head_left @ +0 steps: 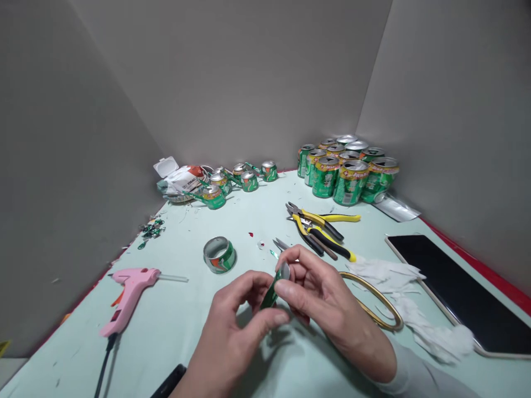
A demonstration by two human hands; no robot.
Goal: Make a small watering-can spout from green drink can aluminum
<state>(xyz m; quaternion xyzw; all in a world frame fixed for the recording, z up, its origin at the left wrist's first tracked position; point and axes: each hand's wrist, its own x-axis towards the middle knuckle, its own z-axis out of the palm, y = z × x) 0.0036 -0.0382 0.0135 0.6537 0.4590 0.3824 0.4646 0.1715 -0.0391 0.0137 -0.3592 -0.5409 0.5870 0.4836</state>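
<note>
Between my two hands is a small strip of green can metal [270,295] with a curled silver end. My left hand [240,323] pinches its lower part between thumb and fingers. At the upper, curled end, my right hand [317,293] grips it with thumb and forefinger. Scissors [385,309] with gold handles lie under and beside my right hand, their blade tips showing past my fingers. A ring cut from a green can [219,255] stands to the left, apart from both hands.
A pink glue gun [133,296] lies at left. Pliers [319,226] with yellow-black handles lie beyond my hands. Whole cans [348,177] stand at back right, several cut-down cans [249,181] at back left beside a wipes packet [186,182]. A tablet [460,293] and crumpled tissues [435,331] lie right.
</note>
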